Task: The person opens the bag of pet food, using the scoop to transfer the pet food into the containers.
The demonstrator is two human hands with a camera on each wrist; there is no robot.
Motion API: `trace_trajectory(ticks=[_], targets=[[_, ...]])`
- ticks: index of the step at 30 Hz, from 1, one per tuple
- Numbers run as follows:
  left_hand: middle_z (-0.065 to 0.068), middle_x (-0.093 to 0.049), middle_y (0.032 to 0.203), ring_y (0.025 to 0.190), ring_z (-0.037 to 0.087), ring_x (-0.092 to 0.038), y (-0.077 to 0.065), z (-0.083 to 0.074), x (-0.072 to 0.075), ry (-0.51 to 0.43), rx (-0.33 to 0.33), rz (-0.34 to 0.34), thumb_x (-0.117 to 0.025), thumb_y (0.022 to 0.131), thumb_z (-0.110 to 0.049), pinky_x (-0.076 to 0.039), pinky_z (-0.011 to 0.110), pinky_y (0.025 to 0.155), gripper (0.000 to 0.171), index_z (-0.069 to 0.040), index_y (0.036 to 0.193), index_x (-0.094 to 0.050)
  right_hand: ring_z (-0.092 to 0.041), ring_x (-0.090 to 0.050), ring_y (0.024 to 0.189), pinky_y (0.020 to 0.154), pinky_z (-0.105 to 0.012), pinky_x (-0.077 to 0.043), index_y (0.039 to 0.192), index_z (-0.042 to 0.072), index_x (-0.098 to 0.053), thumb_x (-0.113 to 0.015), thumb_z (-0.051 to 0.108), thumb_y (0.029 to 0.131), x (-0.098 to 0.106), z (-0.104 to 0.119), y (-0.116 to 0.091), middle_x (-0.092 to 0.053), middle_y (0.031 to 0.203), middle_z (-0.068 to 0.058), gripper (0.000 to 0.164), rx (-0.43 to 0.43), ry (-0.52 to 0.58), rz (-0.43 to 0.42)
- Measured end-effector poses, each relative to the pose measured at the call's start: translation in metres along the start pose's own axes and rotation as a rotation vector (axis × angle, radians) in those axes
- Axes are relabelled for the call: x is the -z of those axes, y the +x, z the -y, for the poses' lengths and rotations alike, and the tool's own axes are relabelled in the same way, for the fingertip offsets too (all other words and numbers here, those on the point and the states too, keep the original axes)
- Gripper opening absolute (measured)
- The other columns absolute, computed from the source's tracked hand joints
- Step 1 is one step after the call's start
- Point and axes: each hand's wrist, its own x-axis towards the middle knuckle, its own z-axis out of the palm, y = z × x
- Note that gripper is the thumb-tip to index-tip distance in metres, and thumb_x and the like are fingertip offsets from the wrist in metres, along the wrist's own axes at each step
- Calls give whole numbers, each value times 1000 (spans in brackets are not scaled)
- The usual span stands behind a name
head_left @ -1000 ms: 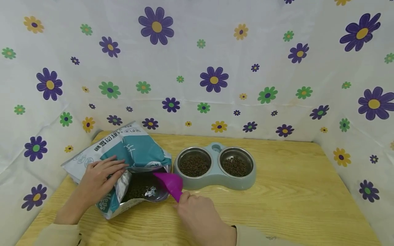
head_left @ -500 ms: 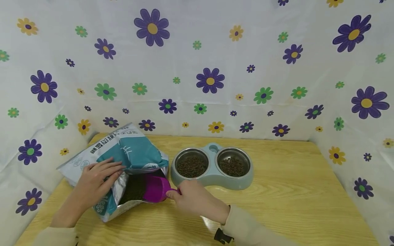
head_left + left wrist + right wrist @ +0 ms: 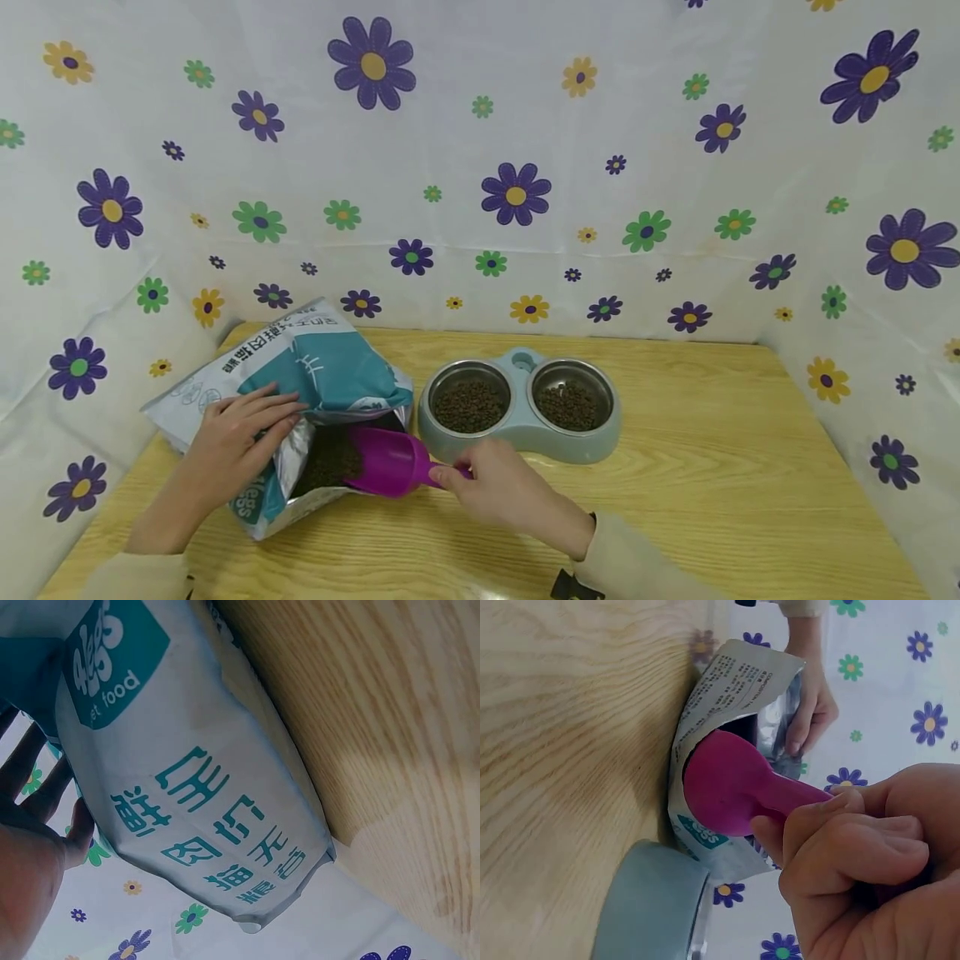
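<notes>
A white and teal pet food bag [image 3: 352, 367] lies on its side at the left of the table, its mouth toward me and brown kibble [image 3: 330, 458] inside. My left hand [image 3: 243, 433] rests on top of the bag with fairly straight fingers, by the folded-back silvery edge. In the left wrist view, those fingers lie against the bag's printed side. My right hand [image 3: 498, 483] grips the handle of a magenta scoop [image 3: 390, 462]. The scoop's front part is inside the bag's mouth, its tip against the kibble; the right wrist view shows its rounded back [image 3: 724, 780].
Right of the bag stands a light blue double feeder [image 3: 521, 433]. Its two steel bowls both contain kibble, the left bowl [image 3: 470, 400] and the right bowl [image 3: 570, 404]. A flower-print cloth [image 3: 675, 167] encloses the wooden table [image 3: 712, 467] at the back and sides.
The scoop has swung from upright at the bag's mouth to lying inside it, then drawn slightly right. My right hand turned with it. The left hand has stayed on the bag.
</notes>
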Motion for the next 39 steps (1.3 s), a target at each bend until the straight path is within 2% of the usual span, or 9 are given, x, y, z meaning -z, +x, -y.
trace_trajectory(ticks=[6,9,12,14,18,21,24,29,39], targets=[[11,-75,122,122,42,-61,1,1,0,2,-8,-9,-70,95,-13,-36,58,92,23,-17,117,-78,1,-27,44,44,-16,-22,58,18,-47,-67,32,100,-1,2,-8,-33,50,14,48,108,-125,-79],[11,-75,122,122,42,-61,0,1,0,1,-8,-8,-70,95,-13,-37,58,92,24,-16,117,-78,2,-28,44,43,-15,-24,60,18,-49,-67,33,100,-3,3,-10,-34,52,14,46,137,-204,-108],[11,-75,122,122,42,-61,-1,1,1,4,-12,-11,-70,95,-13,-37,59,92,24,-16,117,-78,3,-29,44,42,-15,-24,61,17,-53,-66,35,100,-6,1,-11,-35,51,15,45,129,-205,-113],[11,-76,121,121,42,-62,-2,1,1,6,-16,-13,-70,95,-12,-38,58,91,24,-16,117,-78,2,-31,44,42,-16,-25,63,16,-59,-66,37,100,-7,-2,-11,-38,51,14,43,89,-129,-96],[11,-76,121,121,41,-62,-4,-1,0,1,-16,-13,-70,95,-12,-37,58,92,24,-17,117,-78,-4,-33,43,41,-20,-26,75,6,-71,-62,40,102,-5,-14,-10,-43,51,10,44,-55,155,-12],[11,-75,122,122,42,-61,-4,-2,-1,-10,-13,-13,-71,94,-11,-37,58,93,25,-17,117,-78,-6,-29,40,38,-20,-24,85,-4,-70,-59,42,103,-4,-25,-10,-44,51,6,50,-159,377,57],[11,-75,122,122,42,-61,-4,-2,-2,-12,-13,-12,-71,94,-11,-37,59,93,25,-17,117,-78,-6,-25,39,36,-20,-22,92,-9,-67,-58,42,104,-4,-35,-13,-43,51,4,54,-210,520,117],[11,-76,121,121,42,-62,-3,-2,-1,-8,-19,-25,-71,94,-11,-37,58,92,24,-16,116,-78,-4,-26,38,36,-18,-23,99,-12,-66,-57,44,104,-4,-46,-20,-47,54,4,57,-234,629,167],[10,-76,121,121,42,-62,0,-1,1,-6,-23,-27,-71,94,-10,-37,57,92,24,-16,116,-78,-4,-25,42,38,-18,-22,102,-16,-61,-55,45,105,7,-60,-29,-43,59,6,61,-197,729,161]])
